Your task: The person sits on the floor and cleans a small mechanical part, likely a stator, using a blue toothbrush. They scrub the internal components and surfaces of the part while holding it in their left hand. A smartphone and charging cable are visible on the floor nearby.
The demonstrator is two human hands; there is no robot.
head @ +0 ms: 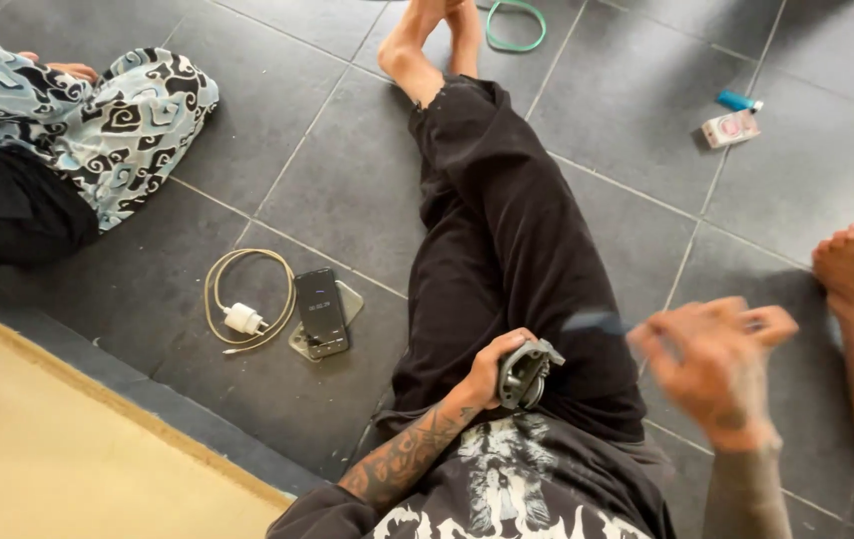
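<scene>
I sit on a grey tiled floor with my legs in black trousers (507,230) stretched out. My left hand (492,367) is closed around a small grey metal part (529,371), resting it on my lap. My right hand (716,359) is raised to the right and blurred by motion. It seems to pinch a thin dark tool (597,321) that points left, toward the metal part. The tool is too blurred to identify.
Two phones (322,314) lie on the floor at my left beside a white charger with a coiled cable (244,317). Another person in a patterned garment (108,110) sits far left. A green ring (517,28), a blue lighter (738,101) and a small box (731,128) lie farther off. A tan mat (58,449) covers the lower left.
</scene>
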